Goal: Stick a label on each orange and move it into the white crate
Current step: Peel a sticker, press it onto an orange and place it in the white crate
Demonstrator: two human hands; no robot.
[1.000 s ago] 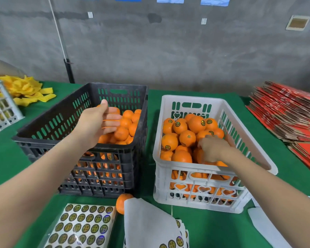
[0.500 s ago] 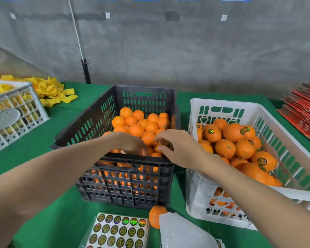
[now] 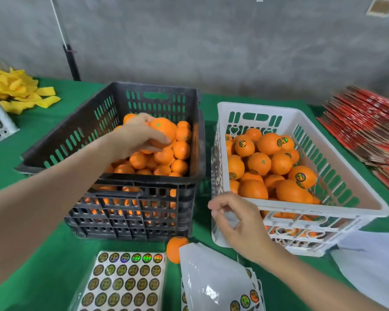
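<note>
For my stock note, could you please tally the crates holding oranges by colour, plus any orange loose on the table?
Black crate: 1
White crate: 1
Loose orange: 1
Total: 3

No writing can be read anywhere. Each round gold or holographic label on the flat white sticker sheet [image 3: 124,281], at the near edge of the green tabletop [image 3: 43,254], carries a dark emblem too small to make out. The same labels sit on several oranges [image 3: 300,176] in the white slotted plastic crate [image 3: 323,212] and on the curled white backing sheet [image 3: 213,279].
</note>
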